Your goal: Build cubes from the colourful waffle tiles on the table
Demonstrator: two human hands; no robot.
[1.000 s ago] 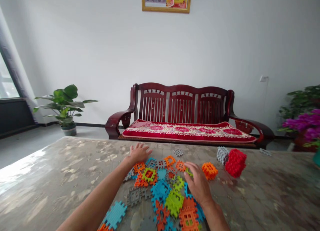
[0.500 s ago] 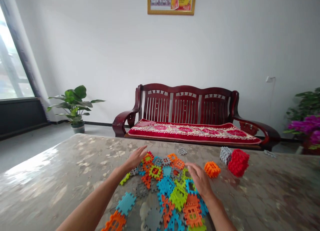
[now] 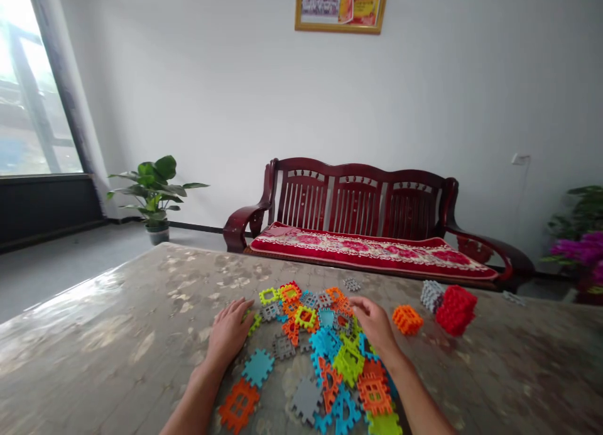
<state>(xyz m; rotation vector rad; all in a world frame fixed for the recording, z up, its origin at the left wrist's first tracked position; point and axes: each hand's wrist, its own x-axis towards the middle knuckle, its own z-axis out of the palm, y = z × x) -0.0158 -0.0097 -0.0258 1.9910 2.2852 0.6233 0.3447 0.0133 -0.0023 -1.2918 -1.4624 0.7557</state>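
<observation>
Flat interlocking building pieces with notched edges, in orange, lime green, blue and grey, lie in a loose pile on the table, some overlapping. My left hand (image 3: 230, 327) rests palm down at the pile's left edge, fingers stretched out, beside a lime green piece (image 3: 254, 324) that it partly covers. On the other side, my right hand (image 3: 375, 325) is at the pile's right edge, fingers loosely bent and apart, near an orange piece (image 3: 345, 305). I see nothing held in either hand. A blue piece (image 3: 259, 367) and an orange window piece (image 3: 239, 405) lie nearer me on the left.
Right of the pile stand an orange cube (image 3: 407, 320), a red cube (image 3: 456, 310) and a grey block (image 3: 431, 295). One grey piece (image 3: 352, 284) lies behind the pile. Beyond the patterned table (image 3: 155, 322) is a wooden bench (image 3: 355, 199); a potted plant (image 3: 157, 193) stands left.
My left hand has moved from the pile's back left toward me and flattened on the table, uncovering a green piece. My right hand stays at the right edge. The view has turned slightly left.
</observation>
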